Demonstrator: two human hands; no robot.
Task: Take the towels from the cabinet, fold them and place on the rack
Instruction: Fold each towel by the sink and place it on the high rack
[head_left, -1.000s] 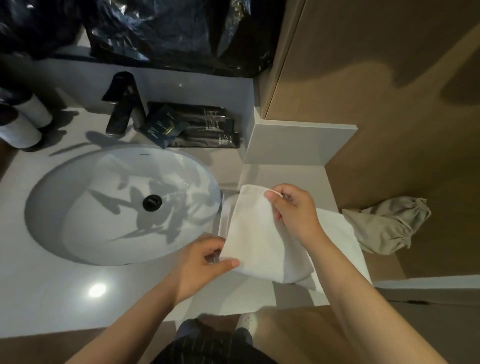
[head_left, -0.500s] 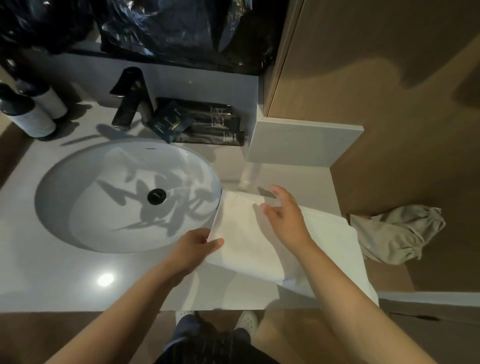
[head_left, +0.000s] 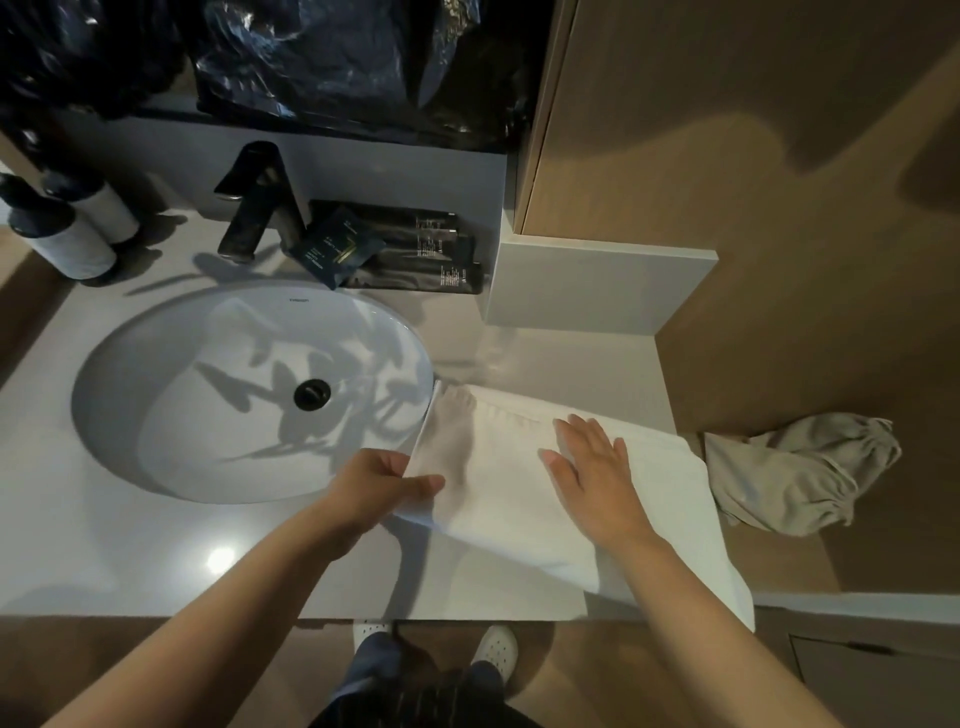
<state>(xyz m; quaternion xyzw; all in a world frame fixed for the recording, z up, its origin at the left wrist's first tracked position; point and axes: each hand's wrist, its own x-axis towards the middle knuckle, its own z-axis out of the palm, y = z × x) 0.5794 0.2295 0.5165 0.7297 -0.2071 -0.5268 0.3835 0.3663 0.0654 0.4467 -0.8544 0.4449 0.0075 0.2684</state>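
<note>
A white towel (head_left: 509, 499) lies folded on the grey counter (head_left: 104, 551), right of the sink, its right end hanging past the counter's edge. My left hand (head_left: 379, 483) pinches the towel's near left corner between thumb and fingers. My right hand (head_left: 592, 473) lies flat on top of the towel with fingers spread and straight. No cabinet interior or rack shows in the head view.
An oval white sink (head_left: 249, 395) with a black tap (head_left: 254, 202) fills the left. Two bottles (head_left: 72, 234) stand at the far left, dark toiletry packets (head_left: 410, 254) behind the sink. A beige cloth bag (head_left: 795, 478) lies by the wooden wall on the right.
The towel was held up by both hands; it now lies on the counter. My right hand let go of the upper corner and flattened onto the towel. My left hand kept its corner.
</note>
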